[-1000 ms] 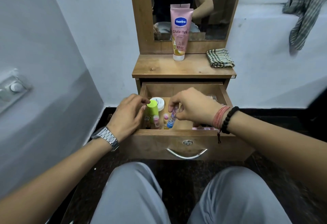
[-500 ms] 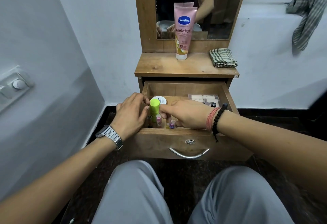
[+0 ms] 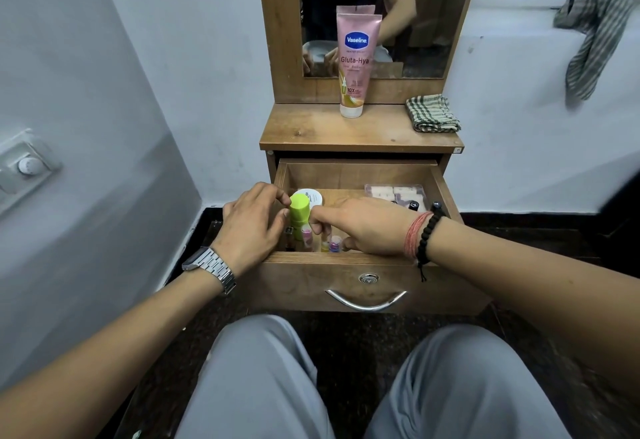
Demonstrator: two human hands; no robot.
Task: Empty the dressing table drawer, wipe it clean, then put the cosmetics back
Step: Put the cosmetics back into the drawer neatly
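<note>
The dressing table drawer (image 3: pixel 346 259) is pulled open in front of me. At its front left stands a bottle with a lime-green cap (image 3: pixel 299 208), and my left hand (image 3: pixel 252 227) grips the cap between thumb and forefinger. Beside it are several small tubes, one pink (image 3: pixel 306 236) and one purple-capped (image 3: pixel 335 243). My right hand (image 3: pixel 363 227) reaches in from the right, its fingertips touching those tubes and its thumb beside the purple cap. A white jar (image 3: pixel 313 196) sits behind the green bottle. A clear packet (image 3: pixel 394 192) lies at the back right.
A pink Vaseline tube (image 3: pixel 355 61) stands on the table top (image 3: pixel 311 130) against the mirror. A folded checked cloth (image 3: pixel 433 113) lies at the top's right end. Another cloth (image 3: pixel 595 23) hangs on the right ledge. The left wall carries a switch (image 3: pixel 27 165). My knees are just below the drawer handle (image 3: pixel 367 301).
My right hand has set the purple-capped tube down among the others and stretched its fingers left toward the green bottle. My left hand has stayed on the green cap.
</note>
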